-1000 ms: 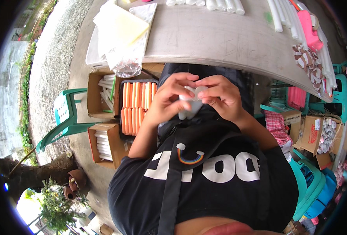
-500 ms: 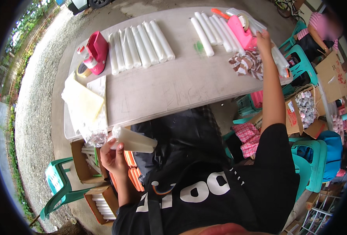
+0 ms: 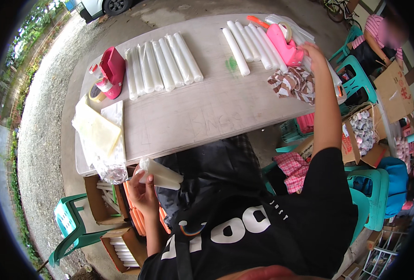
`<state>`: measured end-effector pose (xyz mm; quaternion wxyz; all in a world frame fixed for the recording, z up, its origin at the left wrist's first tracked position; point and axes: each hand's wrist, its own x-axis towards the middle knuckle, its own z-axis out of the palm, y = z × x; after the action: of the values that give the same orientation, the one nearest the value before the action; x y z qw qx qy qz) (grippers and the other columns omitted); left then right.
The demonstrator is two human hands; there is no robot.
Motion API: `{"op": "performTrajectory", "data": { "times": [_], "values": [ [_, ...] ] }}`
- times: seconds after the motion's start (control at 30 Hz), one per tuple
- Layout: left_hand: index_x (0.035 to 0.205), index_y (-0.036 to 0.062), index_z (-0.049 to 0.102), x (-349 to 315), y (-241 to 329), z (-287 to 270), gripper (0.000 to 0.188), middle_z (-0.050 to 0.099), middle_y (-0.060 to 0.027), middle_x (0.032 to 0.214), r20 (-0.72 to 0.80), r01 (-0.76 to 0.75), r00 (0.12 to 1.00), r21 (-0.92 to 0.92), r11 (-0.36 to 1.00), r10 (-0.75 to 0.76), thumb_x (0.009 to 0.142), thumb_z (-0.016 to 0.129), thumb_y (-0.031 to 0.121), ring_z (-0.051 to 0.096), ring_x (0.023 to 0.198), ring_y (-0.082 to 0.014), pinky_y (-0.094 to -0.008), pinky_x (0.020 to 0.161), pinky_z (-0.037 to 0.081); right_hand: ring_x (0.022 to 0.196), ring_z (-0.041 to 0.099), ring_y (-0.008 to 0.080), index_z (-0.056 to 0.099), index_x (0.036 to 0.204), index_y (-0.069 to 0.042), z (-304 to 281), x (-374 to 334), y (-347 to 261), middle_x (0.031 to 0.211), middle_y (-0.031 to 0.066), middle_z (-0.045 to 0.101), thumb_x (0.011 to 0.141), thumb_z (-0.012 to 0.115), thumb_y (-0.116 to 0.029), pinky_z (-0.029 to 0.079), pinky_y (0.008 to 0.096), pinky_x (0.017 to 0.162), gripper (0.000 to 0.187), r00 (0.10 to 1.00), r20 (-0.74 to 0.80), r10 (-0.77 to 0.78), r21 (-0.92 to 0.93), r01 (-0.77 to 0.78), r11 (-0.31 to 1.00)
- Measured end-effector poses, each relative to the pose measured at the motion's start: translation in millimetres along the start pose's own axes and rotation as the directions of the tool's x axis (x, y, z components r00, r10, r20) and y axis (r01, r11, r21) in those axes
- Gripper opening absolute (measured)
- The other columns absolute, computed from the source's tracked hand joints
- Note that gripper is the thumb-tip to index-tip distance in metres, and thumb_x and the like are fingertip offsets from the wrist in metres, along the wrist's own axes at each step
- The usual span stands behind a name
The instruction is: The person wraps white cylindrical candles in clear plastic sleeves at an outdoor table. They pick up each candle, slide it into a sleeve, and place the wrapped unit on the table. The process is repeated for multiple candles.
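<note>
My left hand [image 3: 146, 192] is closed around a pair of white candles [image 3: 164, 176] in clear plastic, held in front of my body just off the near table edge. My right hand [image 3: 314, 55] reaches to the far right, its fingers pinched at the front end of a pink tape dispenser [image 3: 279, 43]. Whatever lies between those fingers is too small to make out. Beside the dispenser lie several white candles [image 3: 236, 52] and a crumpled brown-and-white cloth [image 3: 292, 85]. Several plastic-wrapped candles [image 3: 164, 64] form a row left of centre.
On the table's left stand a darker pink tape dispenser [image 3: 112, 70] and a tape roll [image 3: 95, 92], with plastic bags [image 3: 98, 128] nearer me. Cartons of candles [image 3: 123, 249] sit below at left, near a green chair [image 3: 71, 224]. Another person [image 3: 379, 35] sits at far right.
My right hand has shifted slightly down beside the dispenser, its fingers changing angle. The left hand and its candles have moved slightly right and down. The whole view has shifted a little.
</note>
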<state>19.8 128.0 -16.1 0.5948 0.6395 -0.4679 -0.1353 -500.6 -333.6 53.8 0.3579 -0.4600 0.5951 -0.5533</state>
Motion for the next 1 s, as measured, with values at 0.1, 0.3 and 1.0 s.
{"op": "performTrajectory", "data": {
  "times": [0.1, 0.3, 1.0],
  "values": [
    [0.119, -0.0019, 0.058, -1.4, -5.0, 3.2, 0.027, 0.067, -0.0076, 0.102, -0.035, 0.006, 0.999, -0.007, 1.0, -0.006, 0.096, 0.068, 0.007, 0.065, 0.086, -0.0102, -0.0232, 0.075, 0.051, 0.089, 0.067, 0.0155, 0.057, 0.121, 0.004, -12.3, -19.7, 21.8, 0.101, 0.0112, 0.073, 0.085, 0.072, -0.01, 0.05, 0.028, 0.08, 0.042, 0.999, 0.047, 0.015, -0.059, -0.012, 0.998],
    [0.119, -0.001, 0.058, 4.0, -3.4, 5.7, 0.027, 0.066, -0.006, 0.098, -0.003, -0.001, 1.0, -0.037, 0.999, 0.001, 0.096, 0.068, 0.008, 0.063, 0.081, -0.0086, -0.0224, 0.072, 0.05, 0.092, 0.069, 0.0242, 0.057, 0.117, 0.0, -3.0, -37.2, 31.3, 0.103, 0.0142, 0.073, 0.084, 0.072, -0.015, 0.052, 0.0352, 0.08, 0.039, 0.97, -0.143, -0.195, -0.552, 0.085, 0.829],
    [0.112, 0.0046, 0.06, -3.9, 23.7, 27.2, 0.038, 0.063, -0.0237, 0.128, 0.089, -0.2, 0.977, 0.064, 0.978, 0.194, 0.079, 0.075, -0.008, 0.068, 0.11, -0.037, -0.038, 0.087, 0.057, 0.082, 0.069, 0.0135, 0.046, 0.111, -0.006, 213.7, -446.8, -54.0, 0.089, 0.0109, 0.071, 0.092, 0.07, -0.01, 0.046, 0.0218, 0.072, 0.031, 0.428, 0.902, 0.054, 0.228, -0.578, 0.784]
  ]
}}
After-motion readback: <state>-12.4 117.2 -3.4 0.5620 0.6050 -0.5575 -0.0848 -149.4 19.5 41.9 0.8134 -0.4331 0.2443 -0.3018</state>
